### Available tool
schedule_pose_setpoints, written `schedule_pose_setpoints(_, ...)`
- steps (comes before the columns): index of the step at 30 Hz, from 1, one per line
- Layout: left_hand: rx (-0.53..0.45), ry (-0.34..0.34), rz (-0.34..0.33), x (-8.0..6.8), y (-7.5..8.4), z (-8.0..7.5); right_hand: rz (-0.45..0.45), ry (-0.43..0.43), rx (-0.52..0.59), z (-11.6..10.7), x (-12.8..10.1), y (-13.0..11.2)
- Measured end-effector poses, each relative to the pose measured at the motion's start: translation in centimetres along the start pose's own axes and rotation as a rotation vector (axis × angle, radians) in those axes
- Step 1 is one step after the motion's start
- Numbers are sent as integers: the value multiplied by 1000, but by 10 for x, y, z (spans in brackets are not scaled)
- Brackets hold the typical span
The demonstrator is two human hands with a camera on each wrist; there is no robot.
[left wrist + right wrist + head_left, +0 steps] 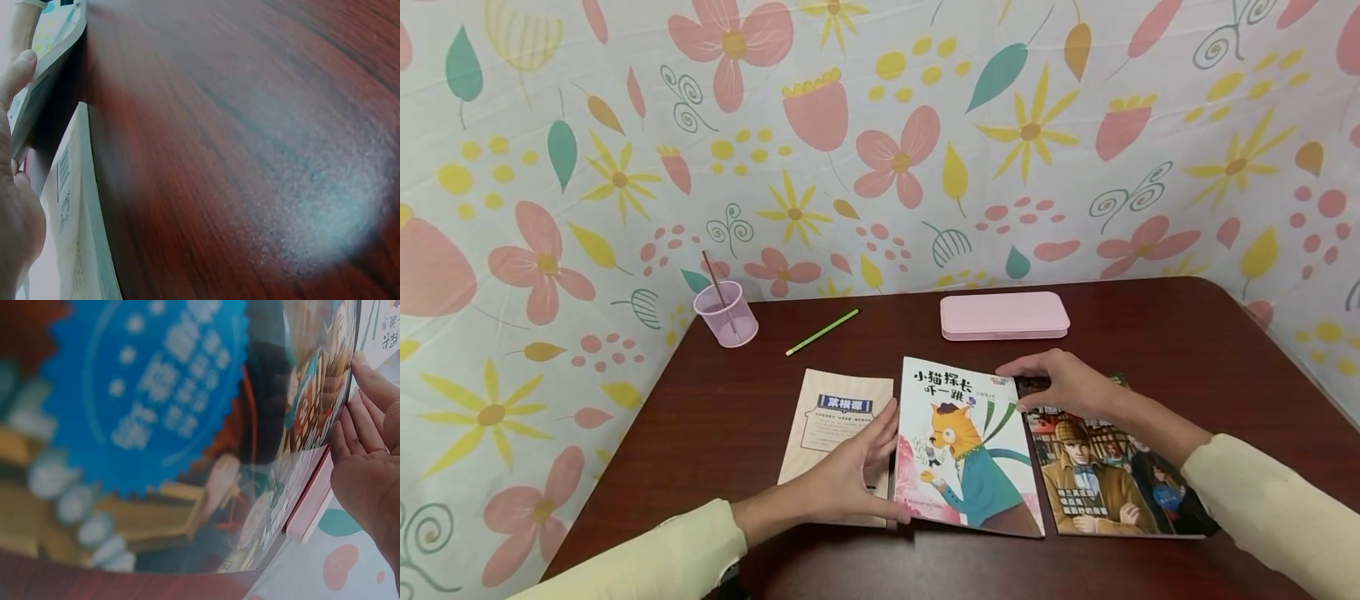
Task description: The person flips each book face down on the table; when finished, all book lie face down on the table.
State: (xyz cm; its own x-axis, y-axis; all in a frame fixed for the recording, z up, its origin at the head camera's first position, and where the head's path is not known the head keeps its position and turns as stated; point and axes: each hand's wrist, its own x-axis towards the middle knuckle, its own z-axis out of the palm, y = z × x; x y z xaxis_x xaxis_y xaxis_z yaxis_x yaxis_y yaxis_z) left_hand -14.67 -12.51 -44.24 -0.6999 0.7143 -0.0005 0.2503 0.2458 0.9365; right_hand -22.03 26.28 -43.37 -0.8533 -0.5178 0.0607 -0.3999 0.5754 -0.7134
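dark red table (pixel 1150 333) under flowery cloth. cat book (pixel 962 450) lying in the middle, long side pointing away. left hand (pixel 850 475) pinching its left edge, right hand (pixel 1067 383) flat and relaxed on its top right corner. brown book (pixel 831 417) left, detective book (pixel 1112 475) right.

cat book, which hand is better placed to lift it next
Left, probably: the left hand already grips the cat book along its raised left edge, while the right hand only touches its top corner.
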Motion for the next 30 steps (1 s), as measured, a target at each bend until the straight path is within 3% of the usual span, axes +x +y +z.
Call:
schedule_pose_setpoints(5, -91, 4, -45, -1, 2, -1, -1, -4, -1, 0, 0, 0)
schedule_pose_setpoints(10, -157, 8, -34, -2, 0, 1, -5, -12, 5, 0, 0, -2)
schedule_pose_setpoints(17, -70, 18, -28, -5, -5, 6, -12, -19, -38, -1, 4, -1)
schedule_pose_setpoints(30, -32, 63, -66, -9, -8, 8, -9, 40, -101, -3, 10, -3)
